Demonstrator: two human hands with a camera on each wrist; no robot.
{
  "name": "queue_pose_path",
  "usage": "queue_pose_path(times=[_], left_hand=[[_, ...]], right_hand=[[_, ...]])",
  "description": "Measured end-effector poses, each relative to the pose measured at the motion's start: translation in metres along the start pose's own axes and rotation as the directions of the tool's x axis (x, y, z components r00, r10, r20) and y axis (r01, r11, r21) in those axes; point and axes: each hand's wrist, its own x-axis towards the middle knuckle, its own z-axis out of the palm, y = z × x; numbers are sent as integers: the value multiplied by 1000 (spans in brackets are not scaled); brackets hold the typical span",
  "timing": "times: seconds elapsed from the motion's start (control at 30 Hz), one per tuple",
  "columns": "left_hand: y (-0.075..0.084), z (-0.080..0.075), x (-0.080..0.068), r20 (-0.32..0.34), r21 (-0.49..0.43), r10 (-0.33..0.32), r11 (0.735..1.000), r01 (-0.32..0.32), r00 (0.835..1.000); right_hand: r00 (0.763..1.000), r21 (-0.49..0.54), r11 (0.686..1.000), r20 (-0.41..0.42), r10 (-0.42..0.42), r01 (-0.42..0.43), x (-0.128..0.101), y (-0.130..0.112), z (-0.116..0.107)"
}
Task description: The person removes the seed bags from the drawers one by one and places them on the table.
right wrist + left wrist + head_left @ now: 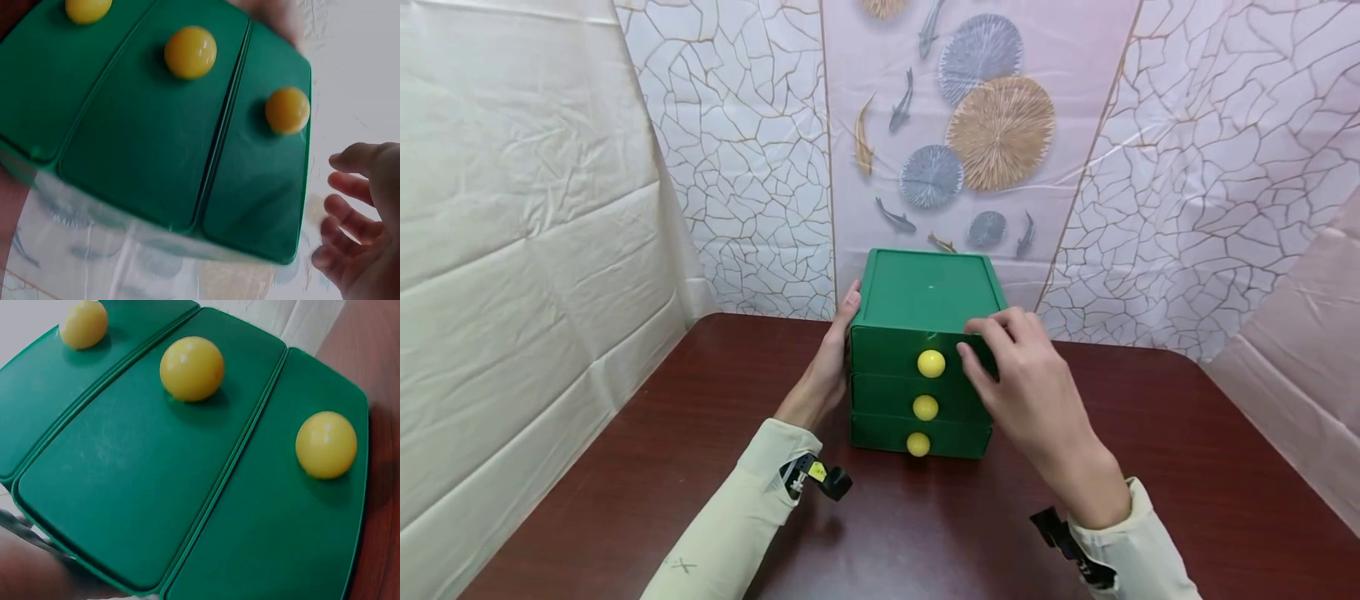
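Note:
A green drawer box (928, 292) with three stacked drawers stands on the table, its fronts toward me. Each drawer has a round yellow knob; the top knob (931, 363) is nearest my right hand. Flat against the box's left side rests my left hand (831, 358), thumb up along the edge. My right hand (1030, 383) hovers by the top drawer's right part, fingers loosely bent and holding nothing. The right wrist view shows a gap between those fingertips (337, 161) and the box. In the left wrist view all three drawers (125, 462) look closed.
The dark reddish-brown table (715, 467) spreads around the box. Behind it hangs a patterned cloth (760, 167) with fish and round leaf prints. Pale cloth walls (527, 250) close in the left and right sides. Both wrists carry small black camera mounts (816, 475).

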Motion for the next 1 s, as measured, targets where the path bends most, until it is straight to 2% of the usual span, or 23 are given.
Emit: queue_pose_path(times=[0.13,0.4,0.63,0.87,1.0], left_hand=[[-2,1,0,-3,-32,-24,999,24,1000],[-2,0,0,36,-43,-36,998,37,999],[-1,1,2,42,-34,-46,998,47,998],[-1,0,0,-10,5,-65,998,65,998],[-1,3,3,-2,25,-76,997,76,997]], right_hand=[[999,36,999,41,-32,30,-4,-10,9],[987,115,992,147,-73,56,-10,-20,26],[984,92,993,157,-84,70,-11,-18,35],[981,124,989,166,-100,80,-8,-18,38],[981,107,992,170,-90,72,-7,-18,35]])
